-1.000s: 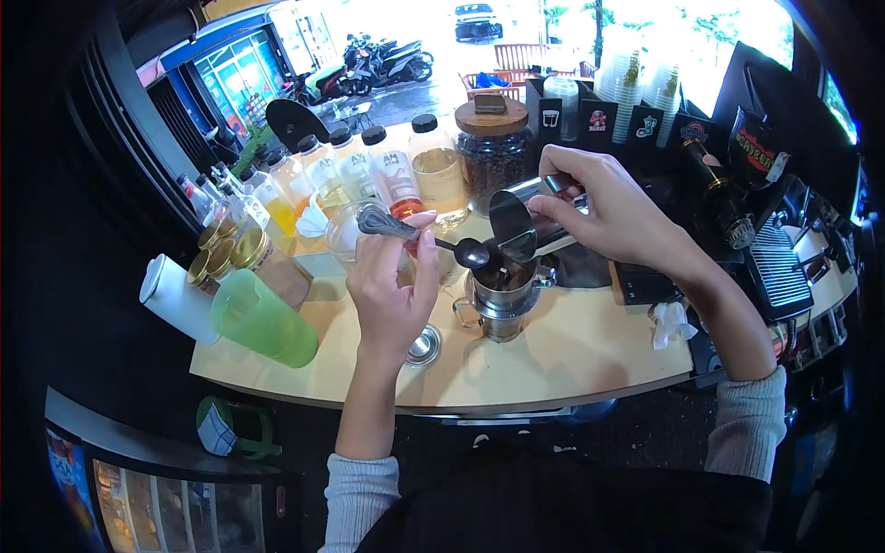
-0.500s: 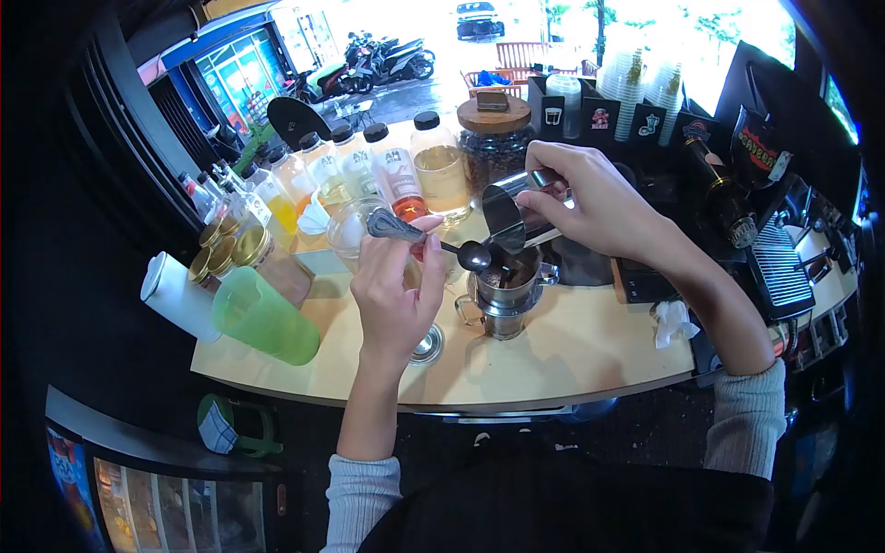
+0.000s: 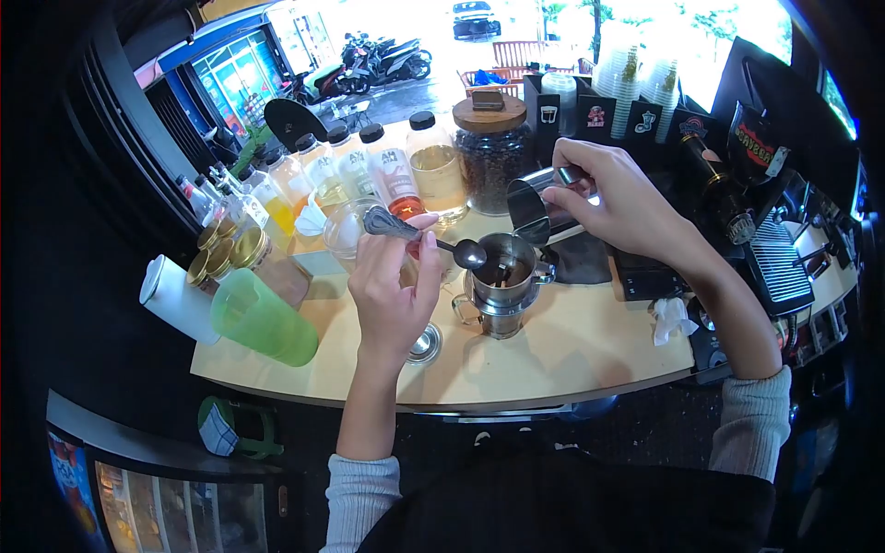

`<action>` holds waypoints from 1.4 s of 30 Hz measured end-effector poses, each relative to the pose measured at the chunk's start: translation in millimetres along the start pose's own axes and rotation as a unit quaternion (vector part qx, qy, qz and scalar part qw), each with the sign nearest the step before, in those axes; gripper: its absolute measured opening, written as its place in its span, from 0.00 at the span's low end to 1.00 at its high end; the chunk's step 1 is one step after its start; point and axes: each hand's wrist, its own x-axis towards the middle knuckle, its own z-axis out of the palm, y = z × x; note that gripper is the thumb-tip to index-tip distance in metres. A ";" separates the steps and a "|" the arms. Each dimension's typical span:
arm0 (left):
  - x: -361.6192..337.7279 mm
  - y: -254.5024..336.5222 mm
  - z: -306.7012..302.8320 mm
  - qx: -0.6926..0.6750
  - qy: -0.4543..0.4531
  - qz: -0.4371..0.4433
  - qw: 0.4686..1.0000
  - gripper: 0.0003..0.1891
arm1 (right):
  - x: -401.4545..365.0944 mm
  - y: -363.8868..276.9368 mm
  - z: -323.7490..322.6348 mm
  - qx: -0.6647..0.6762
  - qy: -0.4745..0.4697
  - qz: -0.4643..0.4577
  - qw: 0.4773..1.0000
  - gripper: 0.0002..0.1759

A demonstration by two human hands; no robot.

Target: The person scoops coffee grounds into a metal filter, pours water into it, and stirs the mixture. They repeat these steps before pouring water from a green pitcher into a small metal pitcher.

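A small spoon (image 3: pixel 469 254) with a dark bowl is pinched in my left hand (image 3: pixel 396 281), its bowl just left of the metal filter's rim. My right hand (image 3: pixel 613 198) grips a steel pitcher (image 3: pixel 544 210) by its handle. The pitcher lies tilted, its mouth facing left, above the filter's right side. The metal filter (image 3: pixel 505 293) stands on a cup (image 3: pixel 502 323) on the counter, with dark contents and a thin bar visible inside. A round metal lid (image 3: pixel 425 345) lies left of the cup, below my left hand.
The wooden counter (image 3: pixel 562 359) carries a green tumbler (image 3: pixel 263 316), a white container (image 3: pixel 177 300) and gold-lidded jars at left. Several bottles (image 3: pixel 395 175) and a jar of beans (image 3: pixel 498 170) stand behind. A crumpled tissue (image 3: pixel 672 321) and an espresso machine (image 3: pixel 784 267) are at right.
My right hand and the pitcher have moved right, uncovering more of the filter's opening. The spoon has shifted slightly left.
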 end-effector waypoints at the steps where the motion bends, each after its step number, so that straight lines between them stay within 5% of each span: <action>1: -0.6 -0.3 0.8 0.000 0.000 0.000 1.000 0.08 | -1.4 0.6 -1.0 -0.008 0.002 -0.006 1.000 0.13; 42: -5.8 6.5 1.7 -0.011 0.012 -0.002 1.000 0.09 | -16.3 -29.6 -5.1 0.040 -0.049 -0.013 0.998 0.13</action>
